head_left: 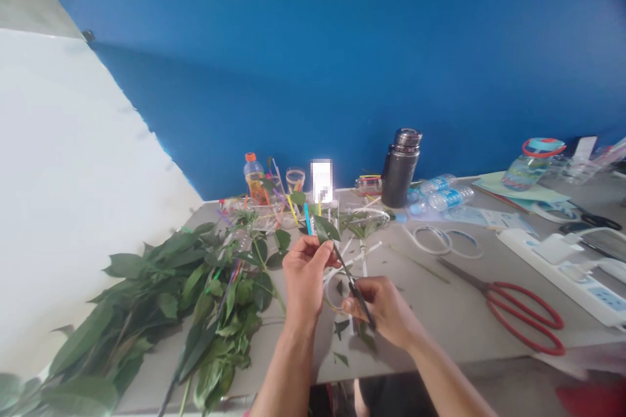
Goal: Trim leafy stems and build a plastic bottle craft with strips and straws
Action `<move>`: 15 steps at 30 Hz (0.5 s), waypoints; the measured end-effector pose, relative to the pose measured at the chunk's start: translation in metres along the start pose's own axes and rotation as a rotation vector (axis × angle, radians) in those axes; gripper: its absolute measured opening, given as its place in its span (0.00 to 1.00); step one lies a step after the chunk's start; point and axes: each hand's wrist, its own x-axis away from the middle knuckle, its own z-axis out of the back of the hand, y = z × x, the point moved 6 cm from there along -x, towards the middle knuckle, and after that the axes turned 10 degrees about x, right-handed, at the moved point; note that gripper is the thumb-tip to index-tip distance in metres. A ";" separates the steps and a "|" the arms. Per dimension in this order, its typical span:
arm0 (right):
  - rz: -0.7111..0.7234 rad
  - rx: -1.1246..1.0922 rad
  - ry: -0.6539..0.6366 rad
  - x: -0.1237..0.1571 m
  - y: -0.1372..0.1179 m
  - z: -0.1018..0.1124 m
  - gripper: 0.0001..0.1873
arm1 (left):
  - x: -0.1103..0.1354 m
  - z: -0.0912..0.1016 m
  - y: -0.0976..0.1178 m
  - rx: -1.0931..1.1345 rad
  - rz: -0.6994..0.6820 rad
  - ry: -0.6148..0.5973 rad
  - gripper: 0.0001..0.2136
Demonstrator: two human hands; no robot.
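My left hand (306,273) is closed, pinching a green leaf (327,228) between thumb and fingers above the middle of the table. My right hand (384,309) is closed around a slim dark tool (362,306). The tool's narrow end slants up to the leaf, near my left fingertips; its exact kind is not clear. Cut leaf pieces (341,328) lie on the table below my hands. Just beyond them stands a small bundle of leaves and white strips (362,244). Red-handled scissors (525,313) lie to the right of my right hand.
Leafy branches (161,280) cover the left side. An orange-capped bottle (254,179), plastic cup (295,179) and dark thermos (401,169) stand at the back. Water bottles (450,197), a power strip (562,273) and a lidded jar (527,169) are on the right.
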 end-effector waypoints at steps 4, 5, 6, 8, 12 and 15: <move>-0.027 -0.022 0.038 -0.001 0.006 0.001 0.32 | 0.001 0.000 0.000 0.016 0.003 -0.001 0.13; -0.017 -0.030 0.029 0.000 0.005 0.000 0.32 | 0.001 -0.001 0.000 0.027 0.014 -0.003 0.13; 0.000 -0.038 0.012 0.000 0.003 0.000 0.32 | 0.002 -0.002 0.000 0.042 0.027 -0.005 0.14; 0.036 -0.037 -0.017 0.001 0.000 -0.001 0.33 | 0.002 -0.003 0.000 0.073 0.049 -0.001 0.15; 0.043 0.005 -0.012 0.001 -0.003 0.000 0.34 | 0.003 -0.004 0.001 0.118 0.051 0.023 0.17; 0.027 -0.018 -0.012 0.000 -0.003 -0.001 0.34 | 0.002 -0.004 0.001 0.129 0.054 0.026 0.17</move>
